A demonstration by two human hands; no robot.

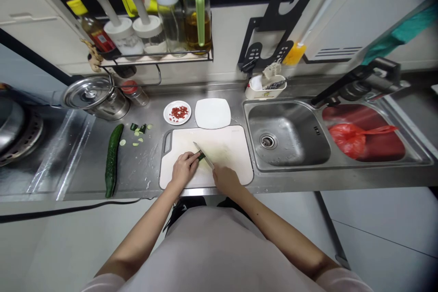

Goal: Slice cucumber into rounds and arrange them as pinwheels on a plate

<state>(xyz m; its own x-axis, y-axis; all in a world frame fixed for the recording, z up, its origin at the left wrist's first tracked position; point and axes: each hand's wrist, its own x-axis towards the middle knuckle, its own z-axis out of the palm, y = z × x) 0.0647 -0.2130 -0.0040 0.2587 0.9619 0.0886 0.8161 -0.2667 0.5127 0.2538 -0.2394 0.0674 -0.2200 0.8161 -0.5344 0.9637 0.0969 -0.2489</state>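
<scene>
Dark-green cucumber piece (201,156) — likely light, crisp, slick; hold left end, where left hand (184,169) grips — right hand (226,180) closed round silver-bladed knife (207,160).

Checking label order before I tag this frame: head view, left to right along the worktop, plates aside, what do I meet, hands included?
Whole cucumber → small cut pieces → left hand → knife → right hand → left sink basin → red plastic bag.
</scene>
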